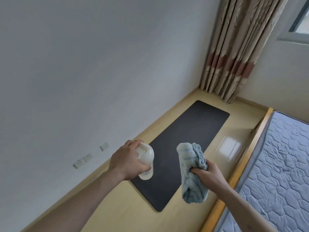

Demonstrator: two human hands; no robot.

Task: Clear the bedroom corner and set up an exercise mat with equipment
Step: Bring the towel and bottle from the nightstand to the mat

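A dark grey exercise mat (189, 141) lies flat on the pale wooden floor, running from near me toward the room's corner. My left hand (127, 162) grips a white plastic bottle (146, 160), held in the air above the mat's near left part. My right hand (209, 174) is closed around a folded light blue towel (192, 171), which stands up from my fist and hangs down below it, over the mat's near right edge.
A white wall with three low sockets (87, 157) runs along the left. Beige and red curtains (234, 52) hang in the corner. A bed with a wooden frame (240, 166) and a blue quilted mattress (277, 173) fills the right side.
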